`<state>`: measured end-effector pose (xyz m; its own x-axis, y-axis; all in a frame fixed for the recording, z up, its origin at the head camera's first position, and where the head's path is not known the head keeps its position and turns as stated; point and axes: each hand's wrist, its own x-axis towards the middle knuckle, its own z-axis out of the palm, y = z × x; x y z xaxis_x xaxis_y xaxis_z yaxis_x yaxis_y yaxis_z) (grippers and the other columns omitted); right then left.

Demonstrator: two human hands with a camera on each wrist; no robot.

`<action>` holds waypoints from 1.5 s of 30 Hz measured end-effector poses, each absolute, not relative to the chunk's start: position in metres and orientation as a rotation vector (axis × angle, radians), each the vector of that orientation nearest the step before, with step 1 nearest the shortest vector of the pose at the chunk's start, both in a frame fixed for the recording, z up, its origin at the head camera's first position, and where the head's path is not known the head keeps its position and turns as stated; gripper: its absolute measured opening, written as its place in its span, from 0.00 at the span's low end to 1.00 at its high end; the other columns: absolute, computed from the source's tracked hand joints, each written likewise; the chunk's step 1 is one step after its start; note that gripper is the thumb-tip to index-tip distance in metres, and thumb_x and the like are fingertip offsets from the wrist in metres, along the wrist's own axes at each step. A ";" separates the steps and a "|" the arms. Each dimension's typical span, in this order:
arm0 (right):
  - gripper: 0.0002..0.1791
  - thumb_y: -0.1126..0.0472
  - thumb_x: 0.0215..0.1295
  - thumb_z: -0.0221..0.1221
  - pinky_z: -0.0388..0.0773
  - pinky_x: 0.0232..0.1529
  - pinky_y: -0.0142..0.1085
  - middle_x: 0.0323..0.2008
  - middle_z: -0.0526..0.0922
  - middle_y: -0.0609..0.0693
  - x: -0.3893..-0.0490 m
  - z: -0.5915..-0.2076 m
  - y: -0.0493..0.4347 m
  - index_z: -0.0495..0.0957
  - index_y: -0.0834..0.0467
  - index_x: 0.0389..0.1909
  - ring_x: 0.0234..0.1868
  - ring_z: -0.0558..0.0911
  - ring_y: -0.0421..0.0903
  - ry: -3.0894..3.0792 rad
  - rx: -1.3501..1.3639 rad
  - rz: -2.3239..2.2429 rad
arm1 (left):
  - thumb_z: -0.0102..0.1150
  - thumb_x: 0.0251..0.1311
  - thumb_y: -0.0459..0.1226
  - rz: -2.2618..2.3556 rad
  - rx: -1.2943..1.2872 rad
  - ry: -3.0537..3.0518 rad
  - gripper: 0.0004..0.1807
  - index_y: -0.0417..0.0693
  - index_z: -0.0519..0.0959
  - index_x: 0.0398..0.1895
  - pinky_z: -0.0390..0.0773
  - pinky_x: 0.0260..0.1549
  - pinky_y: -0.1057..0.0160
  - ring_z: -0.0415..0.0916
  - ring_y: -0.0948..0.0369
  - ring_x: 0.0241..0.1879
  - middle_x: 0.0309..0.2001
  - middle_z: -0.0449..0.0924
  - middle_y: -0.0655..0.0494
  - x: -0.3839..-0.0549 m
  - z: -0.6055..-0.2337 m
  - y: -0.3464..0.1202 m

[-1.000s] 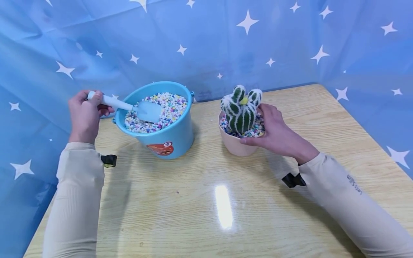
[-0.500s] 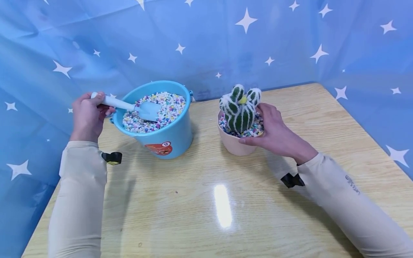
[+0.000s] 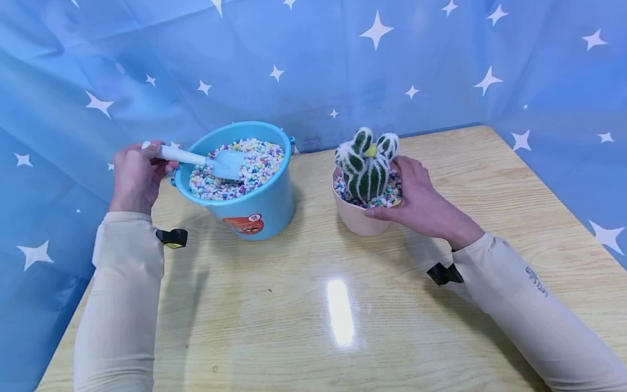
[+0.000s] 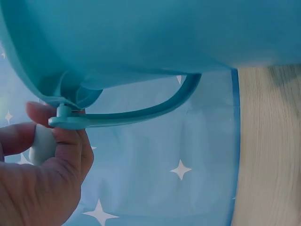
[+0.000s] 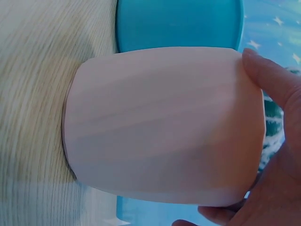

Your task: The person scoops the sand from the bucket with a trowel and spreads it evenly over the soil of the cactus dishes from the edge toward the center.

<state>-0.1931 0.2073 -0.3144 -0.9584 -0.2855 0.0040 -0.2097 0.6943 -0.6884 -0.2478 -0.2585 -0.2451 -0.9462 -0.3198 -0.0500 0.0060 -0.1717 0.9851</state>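
Note:
My left hand (image 3: pixel 138 177) grips the pale handle of a small shovel (image 3: pixel 183 156) at the bucket's left rim. The shovel's light blue blade lies partly in the multicoloured pebbles (image 3: pixel 264 163) filling a blue bucket (image 3: pixel 274 209). In the left wrist view the fingers curl round the handle's end, just behind the bucket's carrying handle (image 4: pixel 136 117). My right hand (image 3: pixel 418 198) holds the rim of a pale pink pot (image 3: pixel 360 220), thumb on the near side. A green cactus (image 3: pixel 364 174) with white fuzz and a yellow spot stands upright in the pot among similar pebbles.
Both containers stand toward the back of a light wooden table (image 3: pixel 274 326). A blue curtain (image 3: pixel 323 54) with white stars hangs behind and along both sides. The bucket carries a red label (image 3: pixel 245 224).
The left hand has shifted slightly right with the shovel, and the blade has slid a little further into the pebbles. The right hand, pot and cactus stay as they were.

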 end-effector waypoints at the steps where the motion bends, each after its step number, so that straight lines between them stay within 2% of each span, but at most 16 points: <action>1: 0.68 0.34 0.51 0.70 0.54 0.67 0.65 0.74 0.39 0.63 -0.193 -0.314 0.207 0.36 0.61 0.77 0.72 0.45 0.63 2.801 -0.411 -1.115 | 0.48 0.74 0.37 -2.226 0.365 -1.863 0.11 0.37 0.76 0.48 0.83 0.24 0.70 0.77 0.59 0.20 0.46 0.71 0.43 -0.248 -0.245 -0.258; 9: 0.67 0.35 0.50 0.71 0.54 0.68 0.64 0.74 0.42 0.63 -0.194 -0.315 0.208 0.38 0.61 0.77 0.71 0.46 0.62 2.807 -0.419 -1.125 | 0.44 0.76 0.34 -2.411 0.407 -1.724 0.11 0.38 0.76 0.50 0.83 0.21 0.69 0.79 0.57 0.18 0.39 0.78 0.42 -0.249 -0.245 -0.264; 14: 0.67 0.36 0.51 0.71 0.55 0.67 0.65 0.74 0.41 0.63 -0.195 -0.316 0.209 0.38 0.59 0.77 0.71 0.46 0.62 2.790 -0.441 -1.141 | 0.43 0.76 0.35 -2.557 0.468 -1.543 0.12 0.39 0.75 0.51 0.85 0.25 0.67 0.80 0.55 0.20 0.40 0.77 0.42 -0.248 -0.249 -0.269; 18: 0.66 0.40 0.53 0.71 0.51 0.68 0.65 0.75 0.37 0.60 -0.197 -0.315 0.214 0.33 0.54 0.78 0.73 0.40 0.60 2.728 -0.514 -1.182 | 0.44 0.76 0.34 -2.630 0.474 -1.384 0.11 0.38 0.75 0.50 0.87 0.29 0.65 0.78 0.54 0.23 0.43 0.74 0.42 -0.247 -0.254 -0.271; 22: 0.63 0.45 0.56 0.72 0.49 0.69 0.65 0.75 0.40 0.57 -0.200 -0.316 0.219 0.34 0.47 0.78 0.74 0.42 0.57 2.680 -0.595 -1.233 | 0.46 0.75 0.34 -2.642 0.451 -1.289 0.10 0.36 0.75 0.48 0.87 0.31 0.64 0.76 0.53 0.27 0.42 0.73 0.42 -0.241 -0.257 -0.269; 27: 0.62 0.45 0.54 0.73 0.51 0.68 0.65 0.72 0.47 0.59 -0.200 -0.317 0.221 0.39 0.51 0.78 0.71 0.48 0.59 2.704 -0.578 -1.220 | 0.48 0.73 0.32 -2.643 0.408 -1.227 0.09 0.34 0.75 0.46 0.87 0.30 0.61 0.78 0.52 0.27 0.39 0.77 0.40 -0.232 -0.254 -0.261; 34: 0.63 0.46 0.55 0.72 0.49 0.69 0.66 0.74 0.41 0.59 -0.199 -0.316 0.223 0.36 0.51 0.78 0.73 0.43 0.59 2.673 -0.573 -1.204 | 0.49 0.72 0.31 -2.664 0.269 -1.219 0.08 0.31 0.76 0.41 0.87 0.29 0.61 0.80 0.51 0.28 0.40 0.78 0.39 -0.220 -0.246 -0.241; 41: 0.60 0.43 0.52 0.74 0.51 0.68 0.65 0.73 0.45 0.59 -0.198 -0.317 0.221 0.46 0.57 0.76 0.71 0.45 0.58 2.745 -0.547 -1.195 | 0.48 0.72 0.28 -2.665 0.082 -1.277 0.08 0.29 0.75 0.38 0.87 0.27 0.62 0.82 0.51 0.24 0.37 0.79 0.39 -0.211 -0.243 -0.218; 45: 0.61 0.44 0.51 0.74 0.51 0.68 0.65 0.73 0.44 0.61 -0.199 -0.317 0.220 0.44 0.57 0.76 0.72 0.45 0.59 2.731 -0.553 -1.215 | 0.48 0.72 0.28 -2.653 0.041 -1.335 0.08 0.28 0.75 0.38 0.87 0.27 0.61 0.83 0.51 0.24 0.35 0.79 0.39 -0.208 -0.240 -0.207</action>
